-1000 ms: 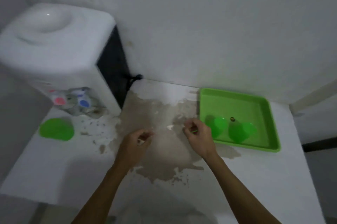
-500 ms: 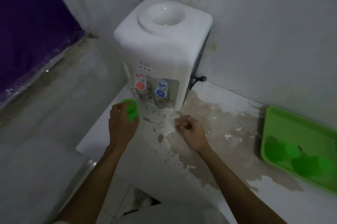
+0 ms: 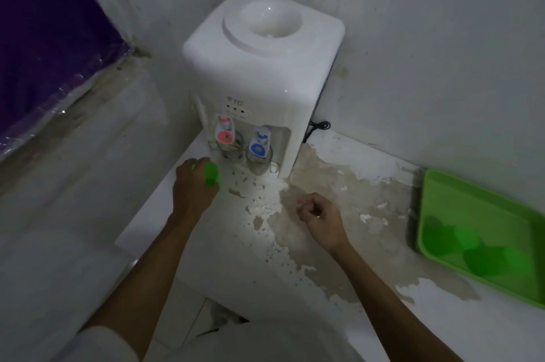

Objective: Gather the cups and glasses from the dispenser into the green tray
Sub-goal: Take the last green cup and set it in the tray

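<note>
A white water dispenser (image 3: pixel 259 66) stands in the corner on a white counter. Under its red tap sits a clear glass (image 3: pixel 228 149), and a second clear glass (image 3: pixel 259 162) sits under the blue tap. My left hand (image 3: pixel 191 187) is wrapped around a green cup (image 3: pixel 211 174) in front of the dispenser's left side. My right hand (image 3: pixel 320 218) hovers over the counter middle, loosely curled, holding nothing. The green tray (image 3: pixel 436 199) lies at the right edge with two green cups (image 3: pixel 463 239) (image 3: pixel 498 261) lying in it.
The counter (image 3: pixel 236 258) has a large brown patch of peeled surface (image 3: pixel 339 199). A black cable (image 3: pixel 317 127) runs from the dispenser's right side. A purple sheet (image 3: pixel 44 37) covers the far left. The wall stands close behind the dispenser and tray.
My left hand has reached left and closed on the green cup by the dispenser. My right hand has drawn away from the tray. The view has swung left.
</note>
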Tool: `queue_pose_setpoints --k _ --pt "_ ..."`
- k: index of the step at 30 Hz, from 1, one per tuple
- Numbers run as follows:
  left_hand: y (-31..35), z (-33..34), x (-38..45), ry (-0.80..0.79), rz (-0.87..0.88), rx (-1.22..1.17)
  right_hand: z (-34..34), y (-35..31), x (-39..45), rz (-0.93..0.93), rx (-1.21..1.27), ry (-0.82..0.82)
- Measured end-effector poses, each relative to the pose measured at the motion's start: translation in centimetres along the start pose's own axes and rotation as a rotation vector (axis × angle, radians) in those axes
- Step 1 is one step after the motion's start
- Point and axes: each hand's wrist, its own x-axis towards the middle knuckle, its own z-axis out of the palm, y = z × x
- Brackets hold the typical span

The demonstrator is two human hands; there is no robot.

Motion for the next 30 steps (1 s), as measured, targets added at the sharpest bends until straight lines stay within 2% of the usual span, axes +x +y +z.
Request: queue_pose_setpoints --k 4,12,16,21,26,28,30 --pt "1.8 -0.2 -1.1 0.001 -0.043 -0.05 -1.8 1.2 -0.7 0.018 0.025 0.018" --pt "12.5 3.2 -6.0 -0.112 0.211 -0.262 -8.1 4.6 -2.7 0.081 0.14 0.048" --pt "20.6 7.1 -9.3 -0.213 0.292 -0.34 -13.9 6.9 -4.6 0.252 0.364 0.129" --pt "29.3 12.8 -14.1 -0.314 0.368 -0.463 -20.9 10.4 -7.6 0.509 0.76 0.119" --pt "36.0 19.0 -19.8 -0.457 0.426 -0.539 -27.6 14.7 -10.5 0.558 1.186 0.135" --pt "37.7 21.4 -21.7 -0.527 0.444 -0.534 -30.0 15.9 -11.5 0.535 1.246 0.2" --pt "39.0 23.2 -23.1 -0.587 0.467 -0.516 -31.9 17.2 -12.2 0.514 1.16 0.339"
